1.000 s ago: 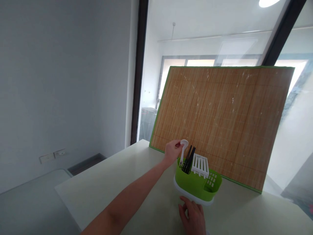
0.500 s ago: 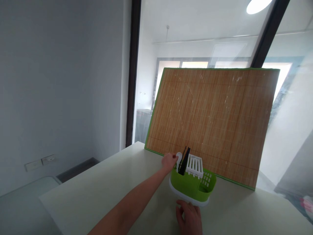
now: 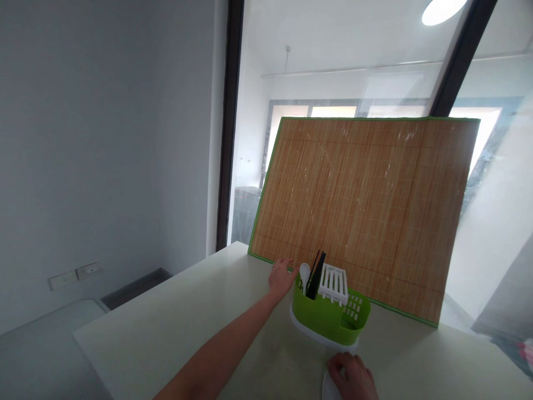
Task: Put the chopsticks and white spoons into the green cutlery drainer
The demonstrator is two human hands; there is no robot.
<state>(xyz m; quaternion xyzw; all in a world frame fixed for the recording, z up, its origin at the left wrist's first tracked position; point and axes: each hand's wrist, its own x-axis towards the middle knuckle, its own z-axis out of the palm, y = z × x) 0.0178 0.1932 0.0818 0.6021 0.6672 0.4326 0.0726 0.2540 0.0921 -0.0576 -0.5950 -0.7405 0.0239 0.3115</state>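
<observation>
A green plastic cutlery holder (image 3: pixel 320 319) with a white base stands on the white table. Upright in its left section are a white spoon (image 3: pixel 305 272) and black utensils (image 3: pixel 316 278), a pair of thin sticks among them. My left hand (image 3: pixel 281 279) is at the holder's left end beside the spoon, fingers apart and holding nothing. Whether its thumb touches the rim, I cannot tell. Below the holder's right end, my right hand (image 3: pixel 353 375) is curled at a flat white object with a rounded edge (image 3: pixel 330 386); most of that object is hidden or out of frame.
A white slatted rack (image 3: pixel 333 282) with small hooks sits in the holder's middle. Behind it, a bamboo mat (image 3: pixel 358 205) with green edging leans against the glass. The white table (image 3: pixel 175 316) extends left and right of the holder. A grey wall stands at left.
My left hand has let go of the spoon and drawn slightly left. My right hand has shifted right and down, and a white object now shows beside it.
</observation>
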